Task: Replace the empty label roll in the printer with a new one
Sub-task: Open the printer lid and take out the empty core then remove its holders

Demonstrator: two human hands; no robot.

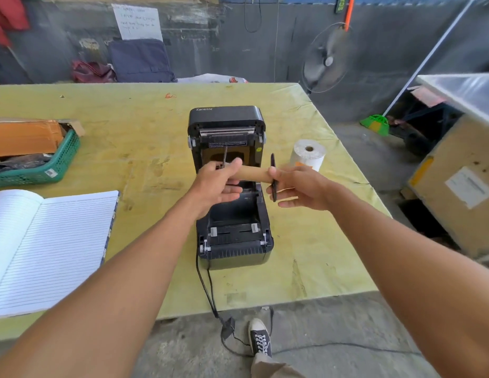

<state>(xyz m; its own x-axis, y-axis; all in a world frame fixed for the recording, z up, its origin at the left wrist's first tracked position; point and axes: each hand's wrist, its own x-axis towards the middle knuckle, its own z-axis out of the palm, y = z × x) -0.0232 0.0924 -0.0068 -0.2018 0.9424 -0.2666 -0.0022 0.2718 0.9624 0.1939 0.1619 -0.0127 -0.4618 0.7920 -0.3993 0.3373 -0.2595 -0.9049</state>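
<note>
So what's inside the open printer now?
The printer bay looks empty: bare black plastic, no roll. The hands and cardboard core they hold hide its back part.

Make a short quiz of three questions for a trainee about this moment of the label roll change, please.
1. True or false: the printer lid is open.
2. Where does the new label roll stand? A) inside the printer B) on the table, right of the printer C) in the green basket
3. What do the left hand and right hand hold between them?

Key: 1. true; 2. B; 3. the empty cardboard core, with a black guide disc at its right end.
</note>
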